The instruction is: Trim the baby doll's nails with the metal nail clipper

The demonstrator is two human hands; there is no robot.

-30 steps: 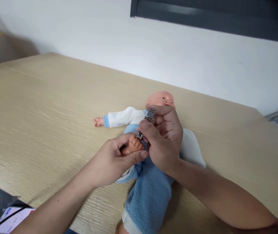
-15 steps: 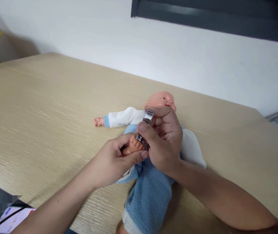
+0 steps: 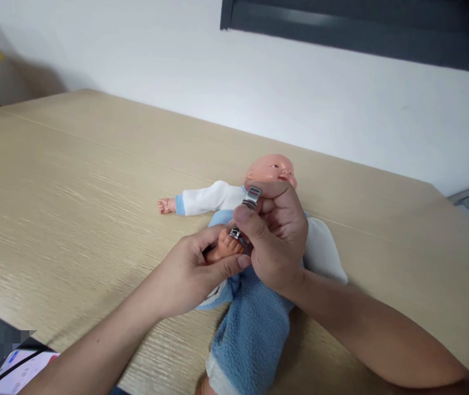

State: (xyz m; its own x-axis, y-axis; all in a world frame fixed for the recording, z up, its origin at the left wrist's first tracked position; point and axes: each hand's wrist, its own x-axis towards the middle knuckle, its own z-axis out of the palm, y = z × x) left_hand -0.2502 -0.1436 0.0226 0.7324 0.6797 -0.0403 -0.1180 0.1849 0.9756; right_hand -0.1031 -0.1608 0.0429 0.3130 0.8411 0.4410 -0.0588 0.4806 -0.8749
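Doll (image 3: 255, 323): just one, on our desk (image 3: 94, 164)
Left hand (image 3: 189, 269): fingers wrapped round one foot (image 3: 225, 244)
Right hand (image 3: 279, 236): fingers pinching our one clipper (image 3: 252, 196), at the toes (image 3: 238, 248)

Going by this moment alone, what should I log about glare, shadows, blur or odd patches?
Head view: pale sheen streaks on the table; head view: metallic glints on the nail clipper in the right grip; head view: soft shadow beside the doll; head view: right edge darkened, lower-left patch pixelated; head view: no strong motion blur.
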